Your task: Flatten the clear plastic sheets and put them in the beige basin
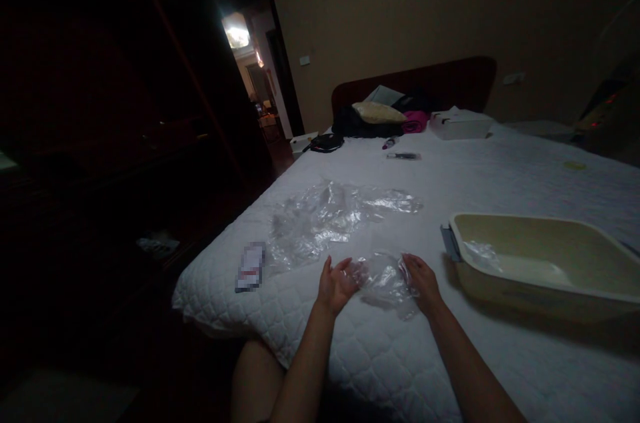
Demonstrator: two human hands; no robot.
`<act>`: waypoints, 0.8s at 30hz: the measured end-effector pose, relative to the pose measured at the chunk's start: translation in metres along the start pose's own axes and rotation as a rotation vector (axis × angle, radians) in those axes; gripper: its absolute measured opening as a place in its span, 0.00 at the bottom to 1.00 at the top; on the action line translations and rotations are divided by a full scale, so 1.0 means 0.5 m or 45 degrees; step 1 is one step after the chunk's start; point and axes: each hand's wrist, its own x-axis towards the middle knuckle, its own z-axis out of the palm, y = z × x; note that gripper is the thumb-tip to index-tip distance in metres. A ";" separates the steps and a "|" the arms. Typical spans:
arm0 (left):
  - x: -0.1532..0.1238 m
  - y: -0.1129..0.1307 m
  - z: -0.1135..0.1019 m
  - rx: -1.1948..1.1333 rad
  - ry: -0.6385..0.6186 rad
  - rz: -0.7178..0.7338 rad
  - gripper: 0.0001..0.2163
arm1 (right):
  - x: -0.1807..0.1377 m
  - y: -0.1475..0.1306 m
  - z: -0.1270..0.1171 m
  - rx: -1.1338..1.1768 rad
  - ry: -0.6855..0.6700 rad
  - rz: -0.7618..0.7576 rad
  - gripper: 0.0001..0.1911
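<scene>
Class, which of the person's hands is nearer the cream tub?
Right. The right hand is just left of the cream tub; the left hand is farther left.

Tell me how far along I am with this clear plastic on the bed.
Looks early. Done: one crumpled clear piece lies in the beige tub. In hand: your left hand and right hand hold a small clear bag between them. Left: the larger heap of clear plastic on the bed beyond your hands, apparently untouched.

dim room | light from doorway (239, 33) | left side black | edges warped, grainy
</scene>
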 end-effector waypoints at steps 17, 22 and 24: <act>0.032 -0.031 -0.007 0.949 0.279 0.059 0.16 | -0.001 -0.004 -0.006 0.105 -0.063 0.153 0.21; 0.028 -0.033 -0.004 0.853 0.300 0.131 0.16 | -0.001 0.002 -0.007 0.109 -0.090 0.137 0.21; 0.017 -0.032 0.001 0.816 0.326 0.138 0.16 | -0.001 0.003 -0.004 0.091 -0.066 0.123 0.22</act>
